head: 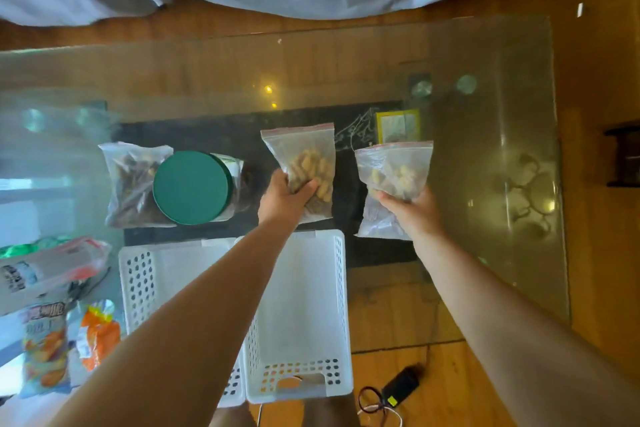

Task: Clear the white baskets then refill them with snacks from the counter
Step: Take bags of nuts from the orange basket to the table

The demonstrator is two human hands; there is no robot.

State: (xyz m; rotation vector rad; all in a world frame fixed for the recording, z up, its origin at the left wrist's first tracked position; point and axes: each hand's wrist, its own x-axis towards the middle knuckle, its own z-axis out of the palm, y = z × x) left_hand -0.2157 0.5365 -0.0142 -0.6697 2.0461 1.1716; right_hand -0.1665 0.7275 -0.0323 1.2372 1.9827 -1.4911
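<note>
Two white perforated baskets stand side by side at the near edge of the glass table: the right basket (pixel 311 322) and the left basket (pixel 145 284), both showing bare insides. My left hand (pixel 284 199) grips a zip bag of peanuts (pixel 308 156) just beyond the right basket. My right hand (pixel 415 211) holds a second zip bag of nuts (pixel 394 166), lifted over another clear bag (pixel 377 225) lying on the table.
A jar with a green lid (pixel 192 187) and a bag of dark snacks (pixel 128 180) sit at the left. Several snack packets (pixel 52 315) lie at the near left. The glass table edge (pixel 557 184) runs down the right. A charger and cables (pixel 398 388) lie on the floor.
</note>
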